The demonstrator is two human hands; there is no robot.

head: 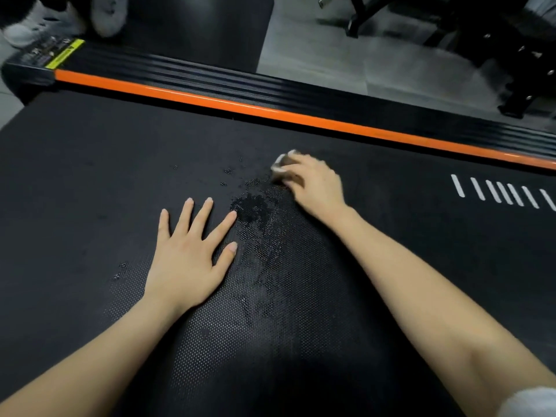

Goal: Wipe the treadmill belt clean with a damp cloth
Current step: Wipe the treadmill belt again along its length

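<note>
Reaching forward across the treadmill belt [90,182], both bare forearms are extending from the bottom corners of the view toward the middle of the dark, dimpled surface. The left hand [188,260] is lying palm down on the belt, fingers straight and fanned apart, thumb angled out to the side, gripping nothing. The right hand [313,183] is sitting farther out, knuckles up and wrist slightly raised, its fingers curling down and closing around a small bunched cloth [282,167] that is pressing against the belt; only a pale edge of the cloth is showing past the fingertips, and this hand is looking a little blurred. The two hands are staying well apart, with a wet patch [258,224] of dark beads and smears lying between them, its upper end just beside the cloth. Beyond the right hand, an orange stripe [240,105] is running diagonally along the black ribbed side rail [210,76]. White slanted dashes [499,192] are marking the belt to the right of the right wrist. A pale sleeve edge [529,401] is showing at the lower right corner.
</note>
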